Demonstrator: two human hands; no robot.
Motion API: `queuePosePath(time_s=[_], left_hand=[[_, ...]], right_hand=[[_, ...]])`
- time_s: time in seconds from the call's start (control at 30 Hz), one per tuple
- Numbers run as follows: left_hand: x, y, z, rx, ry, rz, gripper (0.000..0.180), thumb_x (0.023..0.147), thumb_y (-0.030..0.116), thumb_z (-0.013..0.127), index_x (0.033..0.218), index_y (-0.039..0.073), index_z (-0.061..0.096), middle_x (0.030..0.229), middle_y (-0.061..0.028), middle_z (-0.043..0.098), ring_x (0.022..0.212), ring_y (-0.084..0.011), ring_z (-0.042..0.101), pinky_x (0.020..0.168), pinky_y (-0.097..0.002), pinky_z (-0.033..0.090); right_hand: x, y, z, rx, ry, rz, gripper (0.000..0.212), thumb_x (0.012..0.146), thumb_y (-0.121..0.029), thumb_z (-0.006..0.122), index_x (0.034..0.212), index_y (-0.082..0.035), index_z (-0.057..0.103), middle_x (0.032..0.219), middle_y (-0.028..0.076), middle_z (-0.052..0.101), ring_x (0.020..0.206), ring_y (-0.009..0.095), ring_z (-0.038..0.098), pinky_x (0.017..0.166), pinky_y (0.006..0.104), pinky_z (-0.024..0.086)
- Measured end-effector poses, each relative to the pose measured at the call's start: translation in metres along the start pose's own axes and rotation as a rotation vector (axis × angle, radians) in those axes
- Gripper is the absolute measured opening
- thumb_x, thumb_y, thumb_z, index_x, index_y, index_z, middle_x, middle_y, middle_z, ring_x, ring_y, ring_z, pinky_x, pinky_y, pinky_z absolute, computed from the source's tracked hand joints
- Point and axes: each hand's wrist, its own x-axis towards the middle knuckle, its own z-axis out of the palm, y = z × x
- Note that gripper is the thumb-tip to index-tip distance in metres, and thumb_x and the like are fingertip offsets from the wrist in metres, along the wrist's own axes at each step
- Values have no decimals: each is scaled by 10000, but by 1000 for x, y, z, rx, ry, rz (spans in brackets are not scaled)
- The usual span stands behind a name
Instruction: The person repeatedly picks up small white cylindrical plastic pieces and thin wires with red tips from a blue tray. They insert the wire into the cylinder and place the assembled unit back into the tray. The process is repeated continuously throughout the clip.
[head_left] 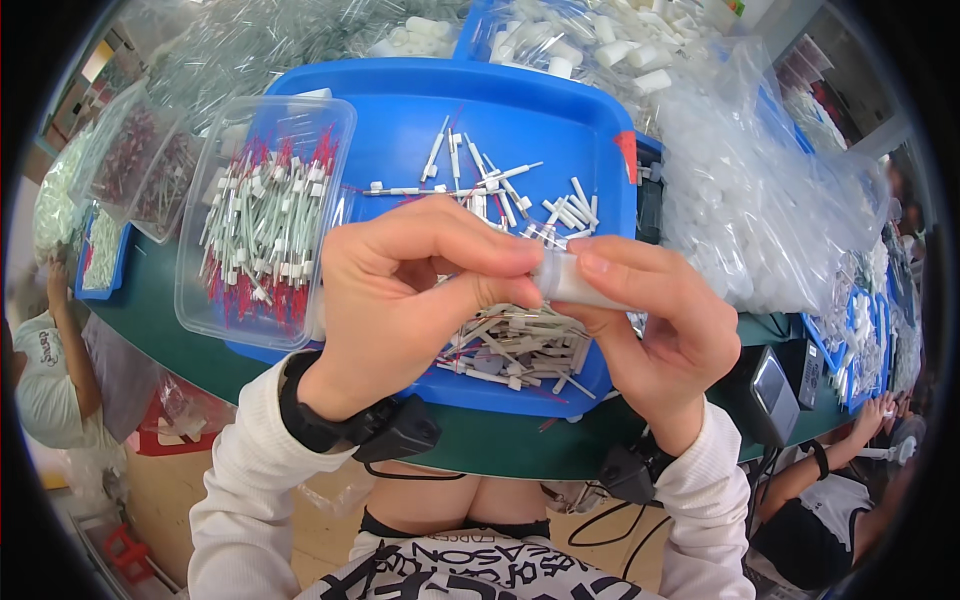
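Note:
In front of me, over the blue tray [450,78], both hands meet on one small white plastic cylinder [582,284] with a clear end. My right hand [670,330] grips its white body between thumb and fingers. Thumb and forefinger of my left hand [385,300] are pinched at the clear end; what exactly lies between those tips is partly hidden. Beneath the hands, a heap of slim white stick-like pieces [530,350] fills the tray's near part. More slim pieces with red wires [480,180] lie scattered farther back in it.
Left of the tray stands a clear plastic box [215,318] packed with slim red-wired pieces. A big clear bag [750,200] of white parts rests on the right, near a black device [770,395]. Other people work at both sides of the green table [490,450].

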Motion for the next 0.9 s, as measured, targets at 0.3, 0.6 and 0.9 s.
queuePosePath(time_s=[0.3,0.6,0.9], left_hand=[[5,-2,5,-148,-6,-94,167,757,-83,621,924,-76,604,907,-138,616,802,-178,621,741,-274,517],[5,-6,2,-41,-79,-9,187,724,-73,640,908,-51,616,979,-183,593,909,-216,585,799,-307,478],[3,-6,5,85,-152,37,194,738,-79,607,928,-51,638,990,-191,589,890,-225,592,782,-306,482]], right_hand=[[0,-10,1,413,0,509,220,804,-34,626,992,40,538,840,98,645,745,89,584,634,186,449],[4,-21,1,740,-230,891,387,930,-353,353,966,-5,519,690,22,537,625,60,453,550,172,325],[5,-16,-4,1312,-364,1103,363,879,-349,283,761,-43,439,528,44,402,421,119,325,415,230,285]])
